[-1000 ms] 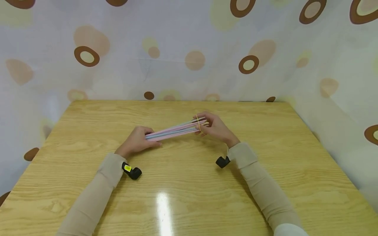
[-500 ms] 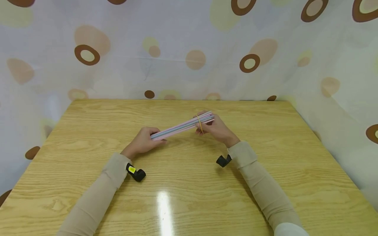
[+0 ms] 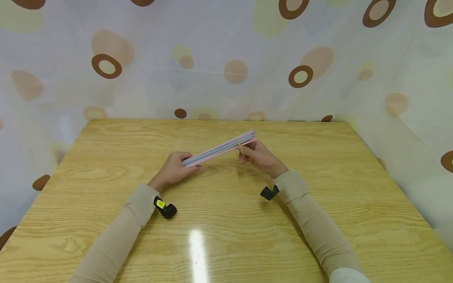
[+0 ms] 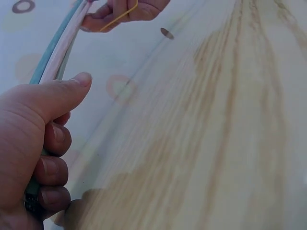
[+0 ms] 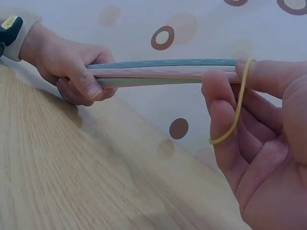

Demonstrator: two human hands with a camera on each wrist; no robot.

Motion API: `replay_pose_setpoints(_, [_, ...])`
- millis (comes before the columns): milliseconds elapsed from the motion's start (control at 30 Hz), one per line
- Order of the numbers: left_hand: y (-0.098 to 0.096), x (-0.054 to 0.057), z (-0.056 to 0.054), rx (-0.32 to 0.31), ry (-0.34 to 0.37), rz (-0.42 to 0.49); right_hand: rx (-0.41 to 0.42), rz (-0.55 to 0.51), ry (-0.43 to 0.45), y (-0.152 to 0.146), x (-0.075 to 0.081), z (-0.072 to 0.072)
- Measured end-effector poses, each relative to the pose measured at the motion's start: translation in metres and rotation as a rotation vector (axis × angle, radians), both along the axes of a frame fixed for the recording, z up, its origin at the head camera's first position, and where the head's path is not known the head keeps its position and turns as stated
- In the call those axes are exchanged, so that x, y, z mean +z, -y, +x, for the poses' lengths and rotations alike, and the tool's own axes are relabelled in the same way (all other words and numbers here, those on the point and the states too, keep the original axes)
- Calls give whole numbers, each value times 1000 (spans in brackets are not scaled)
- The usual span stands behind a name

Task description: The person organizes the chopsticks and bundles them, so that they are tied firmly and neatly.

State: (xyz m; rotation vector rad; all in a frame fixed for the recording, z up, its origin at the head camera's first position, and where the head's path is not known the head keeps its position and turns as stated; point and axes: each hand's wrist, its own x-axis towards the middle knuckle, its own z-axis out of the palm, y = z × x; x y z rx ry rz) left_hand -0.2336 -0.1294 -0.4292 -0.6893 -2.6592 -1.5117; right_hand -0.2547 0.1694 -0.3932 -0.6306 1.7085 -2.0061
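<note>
My left hand (image 3: 177, 168) grips the left end of a bundle of slim pastel sticks (image 3: 216, 151) in pink, blue and green. The bundle is held above the table and slants up to the right. A yellow rubber band (image 3: 240, 147) crosses the bundle near its right end, and the stick ends protrude past it. My right hand (image 3: 263, 158) holds this band with thumb and fingers right at the sticks. In the right wrist view, the band (image 5: 238, 105) runs from the thumb down to a lower finger. The left palm hides the sticks' other end.
The wooden table (image 3: 226, 220) spreads beneath both hands. A patterned cloth (image 3: 205, 51) with brown and beige ovals stands behind and to the sides. Black wrist cameras sit by the left (image 3: 165, 208) and right (image 3: 269, 192) cuffs.
My left hand has moved right, carrying the sticks further past the band. Their spread right ends have drawn closer together. The right hand's fingers have shifted lower beside the bundle.
</note>
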Motion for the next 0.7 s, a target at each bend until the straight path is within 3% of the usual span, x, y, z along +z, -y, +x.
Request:
replay_pose_setpoints(200, [-1, 2, 0, 64, 34, 11, -90, -7, 34, 4, -2, -2])
replay_pose_setpoints(300, [-3, 2, 2, 85, 53, 23, -143, 76, -38, 6, -4, -1])
replay_pose_setpoints(433, [-4, 2, 3, 84, 54, 30, -140, 231, -194, 10, -3, 2])
replay_pose_setpoints(700, [-5, 4, 2, 142, 88, 51, -142, 353, -358, 18, -3, 5])
